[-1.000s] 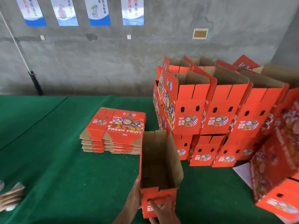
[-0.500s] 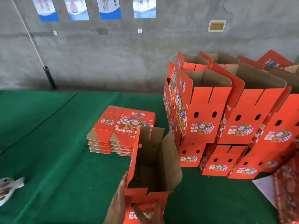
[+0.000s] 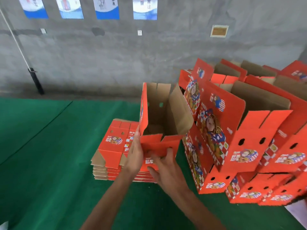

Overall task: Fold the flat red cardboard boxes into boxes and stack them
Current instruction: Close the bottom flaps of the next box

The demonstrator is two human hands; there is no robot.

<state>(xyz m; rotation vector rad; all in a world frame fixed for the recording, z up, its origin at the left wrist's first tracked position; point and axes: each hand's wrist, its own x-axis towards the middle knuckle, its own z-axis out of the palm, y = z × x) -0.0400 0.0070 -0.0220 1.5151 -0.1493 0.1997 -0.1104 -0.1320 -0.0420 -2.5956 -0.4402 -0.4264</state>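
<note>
I hold a folded red cardboard box [image 3: 162, 113] up in the air, open top flaps upright, brown inside showing. My left hand [image 3: 135, 155] lies flat with straight fingers against its left wall. My right hand [image 3: 163, 168] grips the near end panel, fingers curled into its handle holes. Behind the box, a pile of flat red boxes [image 3: 113, 151] lies on the green table [image 3: 49, 171]. To the right stand the stacked folded boxes [image 3: 240, 141], in two layers, close beside the held box.
A grey concrete wall [image 3: 116, 60] with blue-and-white posters runs behind the table. A black post with a white rope [image 3: 35, 80] leans at the far left. White paper [image 3: 299, 214] lies at the lower right corner.
The box has risen from the table and moved away from me, toward the stack. Both arms have stretched out, and my view has swung to follow.
</note>
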